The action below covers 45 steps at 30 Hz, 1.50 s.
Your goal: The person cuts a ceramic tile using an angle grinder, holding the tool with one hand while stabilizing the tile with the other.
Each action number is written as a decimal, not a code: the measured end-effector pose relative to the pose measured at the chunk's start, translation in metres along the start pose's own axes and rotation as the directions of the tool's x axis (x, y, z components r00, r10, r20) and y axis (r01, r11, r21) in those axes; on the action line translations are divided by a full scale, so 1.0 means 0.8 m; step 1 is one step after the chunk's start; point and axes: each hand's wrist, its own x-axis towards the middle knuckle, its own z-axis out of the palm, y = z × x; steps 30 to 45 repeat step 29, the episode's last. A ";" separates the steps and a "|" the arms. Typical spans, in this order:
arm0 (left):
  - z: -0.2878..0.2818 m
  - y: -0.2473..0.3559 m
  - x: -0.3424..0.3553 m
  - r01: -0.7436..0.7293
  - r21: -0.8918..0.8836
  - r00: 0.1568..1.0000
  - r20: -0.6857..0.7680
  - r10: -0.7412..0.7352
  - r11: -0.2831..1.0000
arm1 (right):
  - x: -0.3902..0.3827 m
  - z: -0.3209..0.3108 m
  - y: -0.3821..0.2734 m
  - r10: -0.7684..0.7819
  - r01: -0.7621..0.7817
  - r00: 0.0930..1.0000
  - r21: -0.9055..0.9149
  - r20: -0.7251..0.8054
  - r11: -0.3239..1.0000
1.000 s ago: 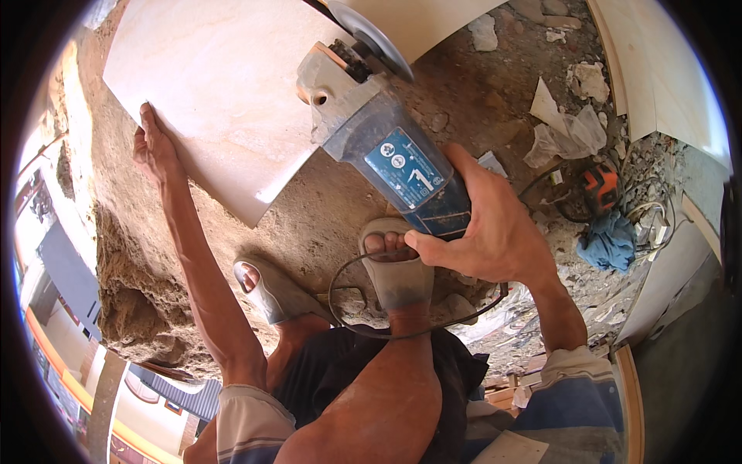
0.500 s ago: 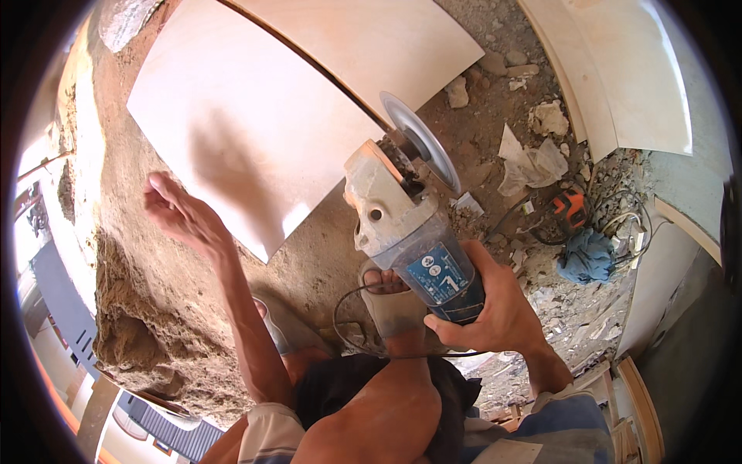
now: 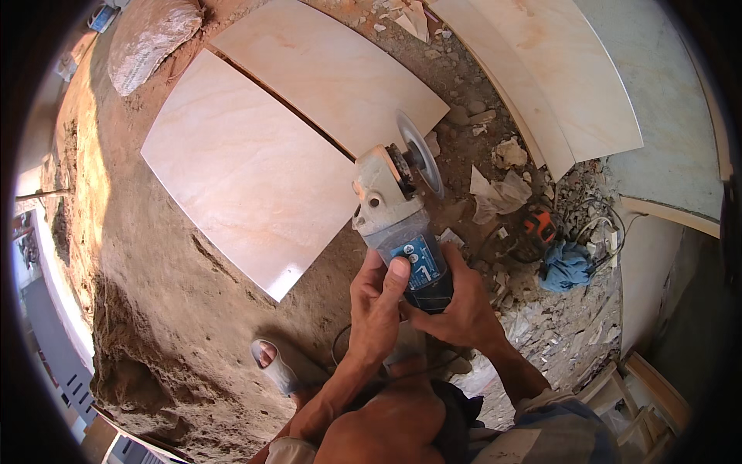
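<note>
Both of my hands are on an angle grinder [image 3: 389, 220] with a grey metal head and a blue label on its body. My left hand [image 3: 376, 301] wraps the body from the left, its thumb lying over the label. From the right, my right hand [image 3: 461, 300] grips the rear of the body. The thin cutting disc [image 3: 421, 153] faces right, at the tool's far end, and stands above the ground. Beyond the grinder lie a large cream tile [image 3: 247, 170] and a second cream tile [image 3: 332, 69], with a dark narrow gap between them.
More tiles [image 3: 556, 62] lean at the upper right. Rubble, a crumpled plastic sheet [image 3: 501, 195], an orange-and-black tool [image 3: 539, 226], a blue cloth [image 3: 566, 267] and a looped cable lie on the right. A filled sack [image 3: 151, 46] rests at the far left. My sandalled foot [image 3: 270, 363] stands on dirt.
My left hand has come in from above the dirt on the left and taken hold of the grinder. Its shadow has left the tile. The view has shifted, showing more of the tiles and the sack.
</note>
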 end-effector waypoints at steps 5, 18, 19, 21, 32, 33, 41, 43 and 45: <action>-0.014 -0.020 0.003 0.110 -0.019 0.991 0.076 -0.108 0.994 | -0.010 0.012 0.018 -0.020 0.020 0.997 0.003 -0.074 1.000; -0.102 0.078 0.049 -0.072 0.529 0.992 -0.052 0.117 0.846 | -0.052 -0.001 0.095 0.114 -0.207 0.871 -0.146 -0.477 0.967; -0.105 0.083 0.047 -0.052 0.557 0.993 -0.062 0.104 0.829 | -0.051 -0.001 0.106 0.115 -0.230 0.849 -0.164 -0.516 0.959; -0.109 0.075 0.049 -0.037 0.606 0.994 -0.057 0.090 0.795 | -0.050 0.001 0.141 0.062 -0.255 0.809 -0.253 -0.585 0.933; -0.095 0.011 0.068 -0.065 0.628 0.996 0.083 0.016 0.775 | -0.047 0.009 0.223 -0.049 -0.332 0.759 -0.450 -0.650 0.829; -0.095 0.011 0.068 -0.065 0.628 0.996 0.083 0.016 0.775 | -0.047 0.009 0.223 -0.049 -0.332 0.759 -0.450 -0.650 0.829; -0.095 0.011 0.068 -0.065 0.628 0.996 0.083 0.016 0.775 | -0.047 0.009 0.223 -0.049 -0.332 0.759 -0.450 -0.650 0.829; -0.095 0.011 0.068 -0.065 0.628 0.996 0.083 0.016 0.775 | -0.047 0.009 0.223 -0.049 -0.332 0.759 -0.450 -0.650 0.829; -0.095 0.011 0.068 -0.065 0.628 0.996 0.083 0.016 0.775 | -0.047 0.009 0.223 -0.049 -0.332 0.759 -0.450 -0.650 0.829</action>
